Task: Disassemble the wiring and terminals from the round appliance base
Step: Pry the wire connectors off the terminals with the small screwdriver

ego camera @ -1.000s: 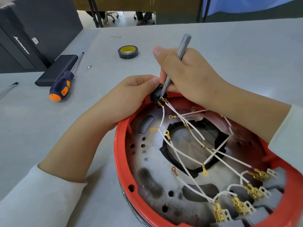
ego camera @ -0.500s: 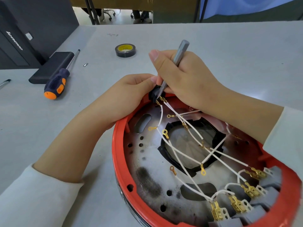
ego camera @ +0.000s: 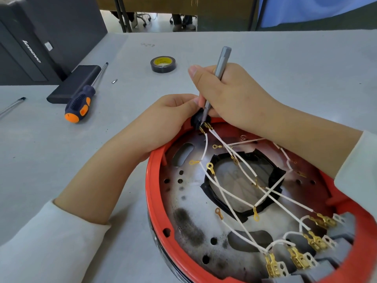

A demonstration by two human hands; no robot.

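Red plastic rims the round appliance base (ego camera: 152,193), which lies open side up on the grey surface (ego camera: 295,64) and serves as the landmark for everything else. At its far edge sits a small black connector block (ego camera: 197,119) with brass terminals (ego camera: 205,126) plugged into it, and both hands meet there. The left hand (ego camera: 161,123) lies over the rim with its fingers curled onto the block, apparently to keep it from twisting while it is worked on. The right hand (ego camera: 232,94) grips a slim grey metal tool (ego camera: 219,72) like a pen, tip down among those terminals, probably to lever one free; the tip's exact contact cannot be made out. White wires (ego camera: 230,193) run from that block across the scorched metal plate inside the base, several ending in loose brass ring lugs (ego camera: 210,168), others still joined to spade terminals (ego camera: 297,258) at the near right edge on grey blocks. Judging from that, the disassembly is partly done. Beyond the base to its left lie an orange-and-blue screwdriver (ego camera: 80,104), and farther back a roll of black tape (ego camera: 163,64), both well apart from it.
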